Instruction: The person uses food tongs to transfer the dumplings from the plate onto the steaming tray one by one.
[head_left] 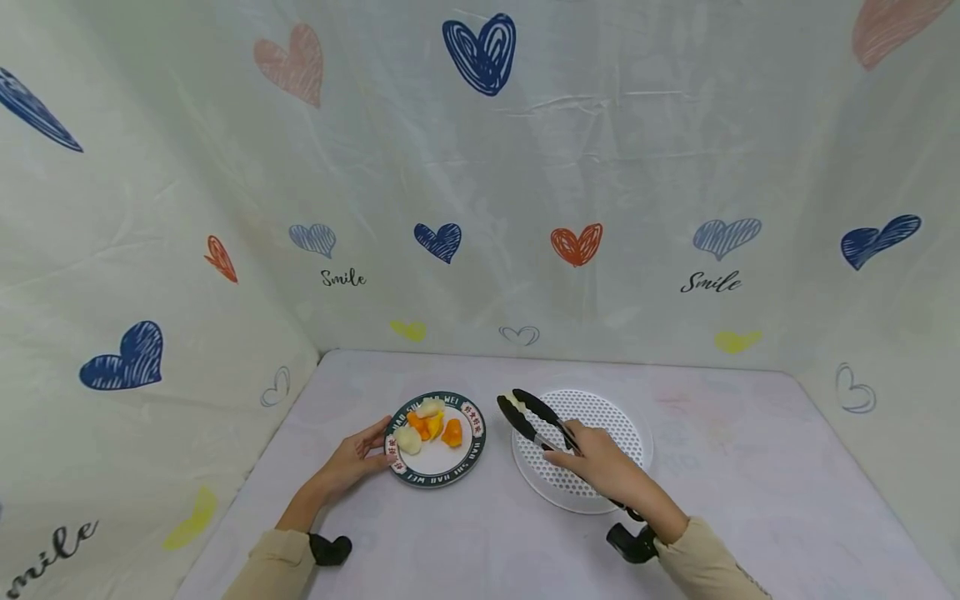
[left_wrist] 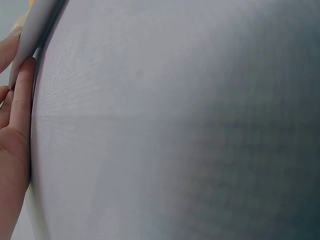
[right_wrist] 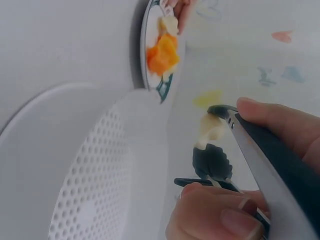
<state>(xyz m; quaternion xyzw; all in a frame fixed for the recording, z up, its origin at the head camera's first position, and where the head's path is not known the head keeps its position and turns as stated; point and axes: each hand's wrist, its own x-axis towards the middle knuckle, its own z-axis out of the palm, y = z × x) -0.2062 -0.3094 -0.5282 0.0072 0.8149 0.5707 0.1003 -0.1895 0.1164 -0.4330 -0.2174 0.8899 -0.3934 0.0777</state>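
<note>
- Pale piece (head_left: 514, 399): pinched between the tips of the tongs, just beyond the near-left rim of the strainer and apart from the plate; also seen in the right wrist view (right_wrist: 210, 131).
- Tongs (head_left: 534, 417): black, squeezed together on the piece, stretched from the right hand across the left part of the strainer.
- Right hand (head_left: 592, 462): fingers and thumb curled round the tong arms, above the strainer's near-left part.
- Strainer (head_left: 600, 408): white, round, perforated, flat on the table; taken here as the landmark.
- Plate (head_left: 474, 442): dark-rimmed, just left of the strainer, not touching it.
- Fruit (head_left: 431, 423): orange and pale chunks on the plate, left of the strainer.
- Left hand (head_left: 352, 460): at the plate's far side from the strainer, fingers bent over its left rim, gripping it; fingertips (left_wrist: 22, 95) lie against the rim.
- Table (head_left: 720, 500): pale cloth under the strainer.
- Backdrop (head_left: 480, 208): heart-printed sheet behind the strainer.
</note>
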